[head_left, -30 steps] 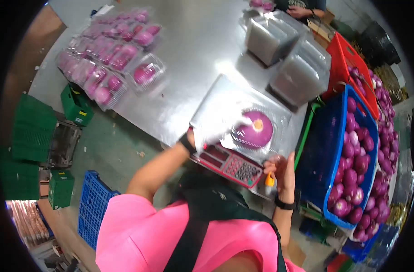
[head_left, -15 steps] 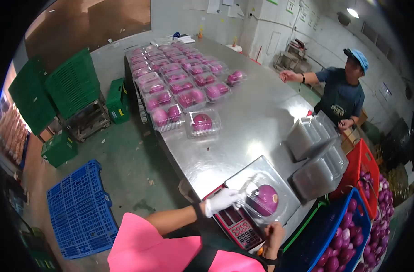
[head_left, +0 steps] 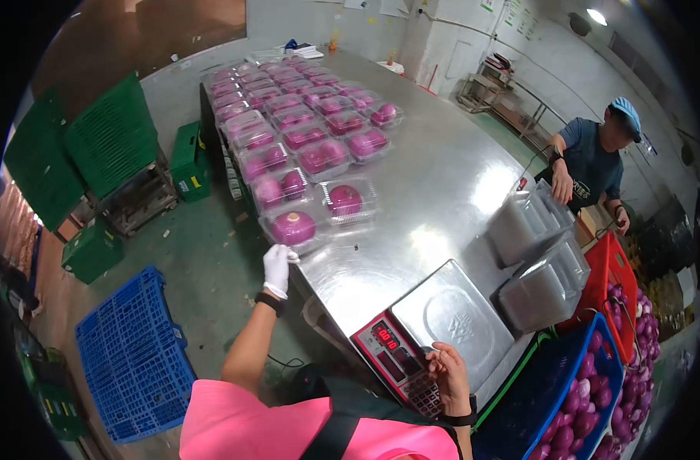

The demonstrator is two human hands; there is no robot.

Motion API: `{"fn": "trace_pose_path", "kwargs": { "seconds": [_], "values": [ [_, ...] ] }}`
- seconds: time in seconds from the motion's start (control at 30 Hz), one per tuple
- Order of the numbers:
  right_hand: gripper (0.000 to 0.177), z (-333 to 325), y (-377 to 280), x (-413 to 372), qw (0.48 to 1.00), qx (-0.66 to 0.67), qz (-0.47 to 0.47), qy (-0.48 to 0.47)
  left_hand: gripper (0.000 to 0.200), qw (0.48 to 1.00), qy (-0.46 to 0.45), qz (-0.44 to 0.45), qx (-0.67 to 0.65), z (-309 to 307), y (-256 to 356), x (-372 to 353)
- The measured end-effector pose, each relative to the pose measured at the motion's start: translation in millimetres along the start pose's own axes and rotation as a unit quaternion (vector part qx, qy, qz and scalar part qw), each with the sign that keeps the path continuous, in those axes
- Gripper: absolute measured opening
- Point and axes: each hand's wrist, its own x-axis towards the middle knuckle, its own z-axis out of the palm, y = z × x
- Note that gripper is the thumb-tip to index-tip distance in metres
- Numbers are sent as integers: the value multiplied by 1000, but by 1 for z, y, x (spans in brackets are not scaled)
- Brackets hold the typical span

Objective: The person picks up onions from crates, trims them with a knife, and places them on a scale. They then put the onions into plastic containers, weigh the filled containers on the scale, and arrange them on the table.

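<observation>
My left hand [head_left: 277, 270], in a white glove, is at the table's left edge, its bent fingers against the near edge of a clear container [head_left: 294, 228] with a purple onion inside. Beside that stands another one-onion container [head_left: 345, 200]. My bare right hand [head_left: 450, 374] is over the keypad side of the red scale [head_left: 388, 354], fingers loosely curled and apart, with nothing in them. The scale's metal plate [head_left: 451, 318] is bare, and its red display is lit.
Rows of packed onion containers [head_left: 292, 116] cover the far left of the metal table [head_left: 419, 192]. Stacked clear containers [head_left: 545, 284] stand at the right, near blue [head_left: 604, 337] and red [head_left: 617, 264] onion crates. A co-worker [head_left: 595, 153] stands beyond. A blue pallet [head_left: 135, 353] lies left.
The onion container has gone from the scale to the near end of the rows, with my left hand. My right hand has loosened beside the scale. The co-worker's raised arm has come down towards the stacked containers.
</observation>
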Motion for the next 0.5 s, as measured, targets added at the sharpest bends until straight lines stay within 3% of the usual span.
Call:
{"fn": "trace_pose_path", "kwargs": {
  "seconds": [0.07, 0.13, 0.2, 0.27, 0.33, 0.37, 0.4, 0.43, 0.5],
  "values": [
    [23, -3, 3, 2, 1000, 20, -4, 8, 17, 993, 20, -83, -82, -35, -46, 24],
    [22, -4, 6, 0, 999, 17, 5, 30, 22, 977, -14, -146, -154, -31, -41, 17],
    [21, -9, 5, -3, 998, 31, -10, 51, 36, 931, -69, -248, -257, -15, -39, 5],
    [22, -23, 13, -9, 995, 43, -30, 80, 44, 855, -58, -432, -281, 36, -14, -22],
    [23, -29, 2, -26, 991, 42, -36, 123, 43, 800, -278, -477, -237, 99, 9, -51],
    [23, -36, -2, -37, 985, 35, -48, 160, 39, 763, -390, -466, -221, 139, 34, -72],
    [23, -38, -5, -48, 984, 23, -47, 173, 35, 763, -474, -401, -183, 178, 59, -99],
    [24, -34, -14, -69, 967, -17, -94, 235, 30, 770, -508, -364, -128, 216, 88, -124],
    [25, -45, -33, -104, 913, -103, -166, 358, 33, 717, -644, -239, -121, 281, 92, -150]
  ]
}}
